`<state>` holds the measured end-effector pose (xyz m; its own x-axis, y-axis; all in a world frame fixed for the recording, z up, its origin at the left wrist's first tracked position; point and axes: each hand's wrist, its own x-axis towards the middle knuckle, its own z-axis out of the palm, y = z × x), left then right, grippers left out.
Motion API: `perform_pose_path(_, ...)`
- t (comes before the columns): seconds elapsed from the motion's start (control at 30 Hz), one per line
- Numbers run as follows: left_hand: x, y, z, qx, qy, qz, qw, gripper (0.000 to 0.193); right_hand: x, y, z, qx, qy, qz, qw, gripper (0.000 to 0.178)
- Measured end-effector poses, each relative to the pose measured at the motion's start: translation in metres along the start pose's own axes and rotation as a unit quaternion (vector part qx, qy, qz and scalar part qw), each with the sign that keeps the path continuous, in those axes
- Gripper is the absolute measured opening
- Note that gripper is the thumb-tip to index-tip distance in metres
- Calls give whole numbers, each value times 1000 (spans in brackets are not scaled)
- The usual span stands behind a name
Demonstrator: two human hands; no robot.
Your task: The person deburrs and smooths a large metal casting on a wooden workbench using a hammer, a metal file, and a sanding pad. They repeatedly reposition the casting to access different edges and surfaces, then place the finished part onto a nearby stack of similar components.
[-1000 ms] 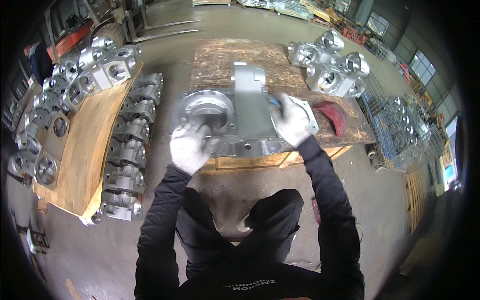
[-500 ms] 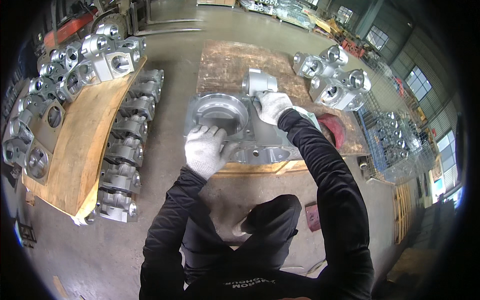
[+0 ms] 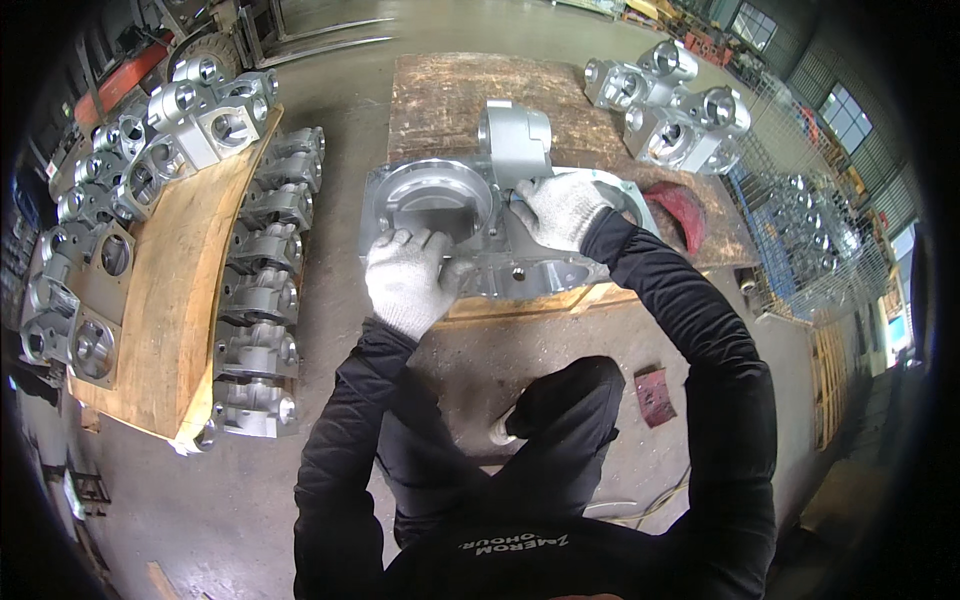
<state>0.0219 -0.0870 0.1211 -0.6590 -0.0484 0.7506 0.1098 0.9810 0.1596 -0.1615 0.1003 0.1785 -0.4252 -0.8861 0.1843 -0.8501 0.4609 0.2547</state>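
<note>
A large silver metal casting (image 3: 374,190) lies before me on a worn wooden board, with a wide round bore at its left and a raised cylinder at its far side. My left hand (image 3: 408,278), in a white knit glove, is curled over the casting's near left edge, below the bore. My right hand (image 3: 565,210), gloved alike, rests on the middle of the casting, right of the bore. Its thumb and fingers are pinched together near the base of the cylinder. Something small and dark shows at the fingertips, too small to name.
Several similar castings (image 3: 200,130) stand on a wooden sheet (image 3: 170,290) at left, with more below its edge. Others (image 3: 680,130) sit at the board's (image 3: 440,90) far right. A curved red piece (image 3: 680,212) lies right of my hand. Wire cages (image 3: 800,240) and a forklift (image 3: 215,50) stand farther off.
My right hand has come nearer, from the cylinder down to the middle of the casting. My left hand keeps its place on the near edge. The whole view has shifted slightly.
</note>
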Motion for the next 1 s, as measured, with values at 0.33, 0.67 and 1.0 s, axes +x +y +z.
perform_pose_path(0.33,-2,1,4,37,-48,-3,998,26,-67,-35,-9,41,58,-31,997,28)
perform_pose_path(0.67,-1,1,1,42,-54,12,998,28,-131,10,0,54,224,115,966,29)
perform_pose_path(1.0,3,1,4,59,-72,25,995,33,-147,200,89,189,149,228,943,31)
